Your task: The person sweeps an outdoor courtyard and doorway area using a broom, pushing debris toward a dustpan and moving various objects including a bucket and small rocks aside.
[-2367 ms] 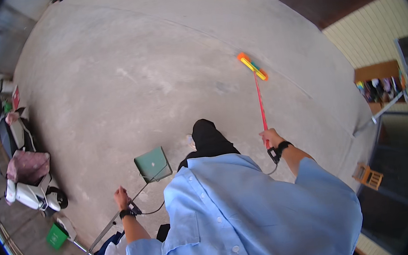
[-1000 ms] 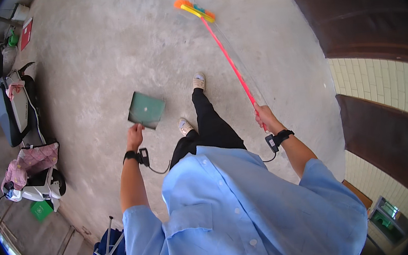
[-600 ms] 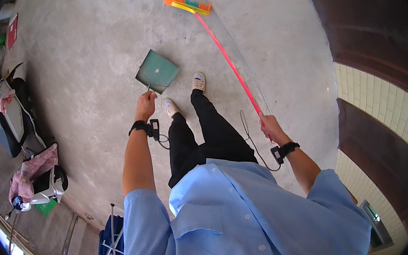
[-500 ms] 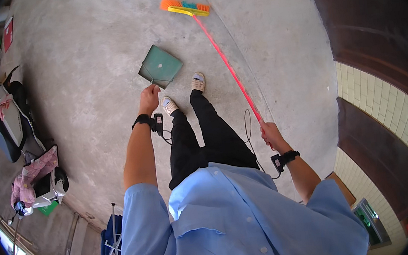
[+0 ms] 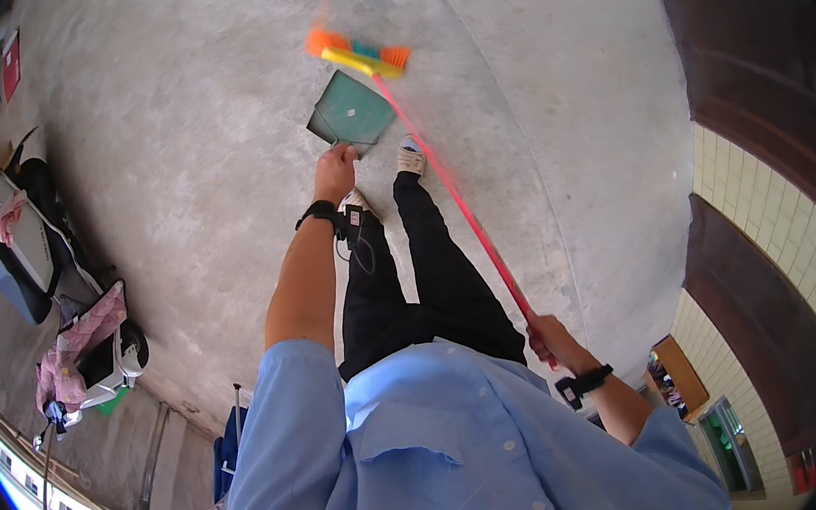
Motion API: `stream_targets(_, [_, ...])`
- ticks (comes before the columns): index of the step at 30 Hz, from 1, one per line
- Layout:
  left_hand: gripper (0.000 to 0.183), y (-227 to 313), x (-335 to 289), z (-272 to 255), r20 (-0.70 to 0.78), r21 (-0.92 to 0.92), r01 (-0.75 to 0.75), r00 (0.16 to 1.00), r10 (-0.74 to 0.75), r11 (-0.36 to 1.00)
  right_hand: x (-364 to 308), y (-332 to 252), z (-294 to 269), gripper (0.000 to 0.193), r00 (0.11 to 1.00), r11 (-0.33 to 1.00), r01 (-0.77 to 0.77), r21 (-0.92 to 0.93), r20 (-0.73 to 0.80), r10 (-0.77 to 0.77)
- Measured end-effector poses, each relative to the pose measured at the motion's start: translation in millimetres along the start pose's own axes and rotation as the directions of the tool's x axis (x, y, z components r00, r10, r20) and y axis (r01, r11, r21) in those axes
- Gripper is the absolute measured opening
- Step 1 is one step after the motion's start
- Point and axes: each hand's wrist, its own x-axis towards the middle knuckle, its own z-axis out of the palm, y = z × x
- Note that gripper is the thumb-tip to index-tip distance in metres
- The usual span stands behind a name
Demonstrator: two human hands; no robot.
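Observation:
My left hand [image 5: 334, 173] is closed around the thin wire handle of a green dustpan [image 5: 351, 108], which is on the floor just beyond my feet. The fingers of my right hand [image 5: 557, 341] wrap around the upper end of a broom [image 5: 460, 202] with a long red handle. It slants away from me to the far left, and its yellow head [image 5: 361, 61] with orange and teal bristles is at the dustpan's far edge. Motion blurs the bristles, so I cannot tell whether they touch the pan.
Grey concrete floor [image 5: 184, 140] spreads around my shoes [image 5: 410, 157]. Along the left stands a scooter [image 5: 23, 233] with a pink cloth cover [image 5: 85, 337]. Brown doors [image 5: 777, 314] and a pale tiled wall [image 5: 752, 180] line the right, with a small wooden shelf [image 5: 678, 375] beside them.
The broom head has come nearer to me and slightly left, up to the dustpan. My right hand has drawn back toward my body. The left hand and the pan appear farther right.

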Motion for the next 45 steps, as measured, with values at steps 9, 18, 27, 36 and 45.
stream_targets(9, [0.031, -7.8, 9.0, 0.3, 0.015, -0.031, 0.015, 1.000, -0.015, 0.999, -84.6, -7.6, -3.3, 0.048, 0.974, 1.000, -0.003, -0.027, -0.227, -0.003])
stream_targets(18, [0.035, -54.8, -14.6, 14.8, 0.074, -0.085, -0.007, 0.997, 0.014, 0.996, 48.0, -36.6, 15.7, 0.053, 0.872, 0.920, 0.159, -0.357, -0.385, -0.301])
stream_targets(27, [0.033, -47.3, 0.6, 12.3, 0.061, -0.010, -0.065, 0.996, 0.065, 0.998, -31.3, 27.9, 18.2, 0.047, 0.996, 0.996, -0.091, 0.017, 0.008, 0.091])
stream_targets(36, [0.033, -10.8, -35.2, 9.1, 0.246, 0.075, -0.195, 0.954, 0.171, 0.978, -37.7, 199.7, 34.0, 0.047, 0.982, 0.966, 0.116, 0.230, -0.173, -0.076])
stream_targets(45, [0.030, 6.0, -92.9, 32.8, 0.472, 0.281, -0.405, 0.848, 0.242, 0.870, 10.9, 318.4, 151.8, 0.051, 0.907, 0.825, 0.205, 0.527, -0.419, 0.042])
